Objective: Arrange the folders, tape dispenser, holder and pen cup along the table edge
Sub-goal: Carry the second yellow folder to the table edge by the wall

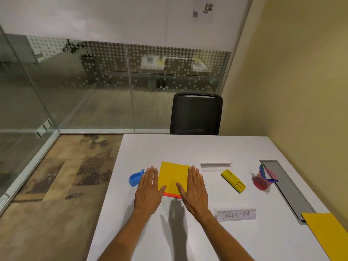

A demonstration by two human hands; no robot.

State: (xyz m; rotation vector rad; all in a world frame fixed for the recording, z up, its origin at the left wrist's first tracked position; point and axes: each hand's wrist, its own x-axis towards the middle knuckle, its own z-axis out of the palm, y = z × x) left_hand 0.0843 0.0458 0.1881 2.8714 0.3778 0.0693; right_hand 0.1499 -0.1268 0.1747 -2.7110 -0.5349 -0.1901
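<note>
A yellow folder [173, 176] lies on an orange folder [172, 194] in the middle of the white table [188, 147]. My left hand [148, 189] lies flat along the stack's left side and my right hand [195, 189] flat along its right side, thumbs resting on the yellow cover, fingers straight. A blue tape dispenser [135, 178] sits just left of my left hand. To the right lie a yellow holder [233, 181] and a pink mesh pen cup [262, 180] with pens. Another yellow folder [329, 234] lies at the right front.
A folded paper sign reading CHECK-IN [236, 215] stands near my right forearm, and a second folded paper strip [216, 165] stands behind the holder. A grey cable tray [290, 189] runs along the right side. A black chair [195, 113] stands behind the table. Glass walls stand left.
</note>
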